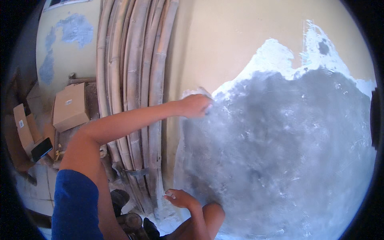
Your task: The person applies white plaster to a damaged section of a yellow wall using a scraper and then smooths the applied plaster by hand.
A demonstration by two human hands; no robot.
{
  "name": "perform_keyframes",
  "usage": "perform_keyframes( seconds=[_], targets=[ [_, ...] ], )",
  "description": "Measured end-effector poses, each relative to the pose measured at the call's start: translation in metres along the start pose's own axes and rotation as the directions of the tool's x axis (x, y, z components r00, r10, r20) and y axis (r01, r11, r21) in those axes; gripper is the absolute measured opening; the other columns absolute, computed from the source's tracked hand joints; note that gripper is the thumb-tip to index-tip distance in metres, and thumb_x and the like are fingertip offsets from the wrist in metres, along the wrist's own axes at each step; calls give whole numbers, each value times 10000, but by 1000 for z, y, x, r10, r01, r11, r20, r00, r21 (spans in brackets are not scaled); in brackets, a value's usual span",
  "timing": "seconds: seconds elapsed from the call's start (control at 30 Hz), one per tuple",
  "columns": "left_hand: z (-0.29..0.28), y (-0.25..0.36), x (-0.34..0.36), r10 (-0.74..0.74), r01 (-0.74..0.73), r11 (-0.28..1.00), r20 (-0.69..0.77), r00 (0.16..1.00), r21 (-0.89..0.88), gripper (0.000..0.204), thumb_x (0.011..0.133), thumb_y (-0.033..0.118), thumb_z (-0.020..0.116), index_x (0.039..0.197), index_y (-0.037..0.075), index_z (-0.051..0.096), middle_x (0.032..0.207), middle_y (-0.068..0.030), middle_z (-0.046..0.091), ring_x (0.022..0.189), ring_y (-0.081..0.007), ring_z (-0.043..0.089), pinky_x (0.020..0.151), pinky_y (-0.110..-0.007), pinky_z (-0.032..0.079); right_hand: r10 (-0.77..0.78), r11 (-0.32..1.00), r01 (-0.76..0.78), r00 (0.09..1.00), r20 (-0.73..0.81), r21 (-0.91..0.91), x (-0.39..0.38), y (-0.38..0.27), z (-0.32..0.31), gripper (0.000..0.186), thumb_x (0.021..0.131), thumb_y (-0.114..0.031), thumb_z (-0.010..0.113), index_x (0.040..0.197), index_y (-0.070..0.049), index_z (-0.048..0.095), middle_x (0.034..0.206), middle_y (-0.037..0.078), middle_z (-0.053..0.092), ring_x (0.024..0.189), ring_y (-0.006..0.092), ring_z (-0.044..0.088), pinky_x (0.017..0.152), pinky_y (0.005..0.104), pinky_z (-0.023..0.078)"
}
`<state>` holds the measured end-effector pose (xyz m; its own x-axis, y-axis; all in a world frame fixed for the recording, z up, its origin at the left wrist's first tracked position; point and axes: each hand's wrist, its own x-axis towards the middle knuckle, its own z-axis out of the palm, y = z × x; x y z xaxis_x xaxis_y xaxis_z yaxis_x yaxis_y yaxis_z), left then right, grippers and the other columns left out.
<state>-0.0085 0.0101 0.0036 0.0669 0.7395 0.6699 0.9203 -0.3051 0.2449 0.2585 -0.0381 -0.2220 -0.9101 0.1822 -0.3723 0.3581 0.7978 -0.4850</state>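
Cream-painted wall (224, 36) fills the upper part of the view, and a broad, rough grey patch (256, 132) spreads over it on the right, bordered along its top by a jagged white band (272, 56). Long bamboo poles (136, 80) lean upright in a bundle left of the patch, bound near their lower ends by a tie (138, 172).

Against the wall, at the upper left edge of the grey patch, is the left hand (196, 105); most of the patch lies to its right and below it. Its fingers are bent in toward the palm, and a small dark spot shows by the fingertips, but I cannot tell whether it has hold of anything. The left forearm crosses in front of the poles, with a blue sleeve (76, 204) on the upper arm.

Lower down, the right hand (181, 198) is near the foot of the poles, left of the patch's lower part, fingers loosely curled. Something pale shows at its fingertips; whether dust or a held piece, I cannot tell. A bent knee (215, 214) is just beside the right forearm.

Farther left are cardboard boxes (71, 106) and a dark, flat, phone-like object (42, 150).
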Motion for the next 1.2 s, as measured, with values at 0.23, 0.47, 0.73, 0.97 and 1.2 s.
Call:
perform_keyframes(
  seconds=[0.23,0.47,0.73,0.97,1.2],
  targets=[
    [-9,-89,-10,-211,215,977,-187,959,5,131,787,112,425,767,2,493,720,-233,540,686,-397,541,650,-476,418,61,998,-63,989,137,10,-4,-34,-13,418,884,-391,480,1098,-38,547,948,213,619,898,359,591,788,397,457],
    [11,-28,21,-79,22,992,-495,865,-120,180,822,153,429,803,-3,518,721,-243,556,714,-417,545,670,-508,411,105,994,-109,986,128,22,0,-31,-13,422,882,-388,482,1116,-42,543,959,214,621,925,370,587,832,410,447],
    [-18,-37,18,-239,224,971,-458,856,-87,272,871,215,373,762,14,520,700,-233,552,711,-407,555,681,-513,416,53,999,-52,988,143,-13,1,-37,-9,414,894,-404,463,1117,-63,539,909,194,637,866,349,605,772,385,463],
    [-3,-6,37,-220,182,975,-505,835,-125,229,850,194,383,767,27,516,664,-225,555,667,-419,549,653,-525,419,107,994,-107,984,144,-12,0,-38,-12,431,886,-393,474,1116,-33,535,938,210,627,895,363,596,800,393,457],
    [-13,-1,27,55,-8,992,-388,920,122,157,803,145,415,770,30,516,627,-216,542,622,-399,556,580,-486,443,49,998,-44,987,156,-36,5,-40,-3,447,885,-402,464,1116,-28,542,937,199,631,887,366,596,784,390,459]
  ],
)
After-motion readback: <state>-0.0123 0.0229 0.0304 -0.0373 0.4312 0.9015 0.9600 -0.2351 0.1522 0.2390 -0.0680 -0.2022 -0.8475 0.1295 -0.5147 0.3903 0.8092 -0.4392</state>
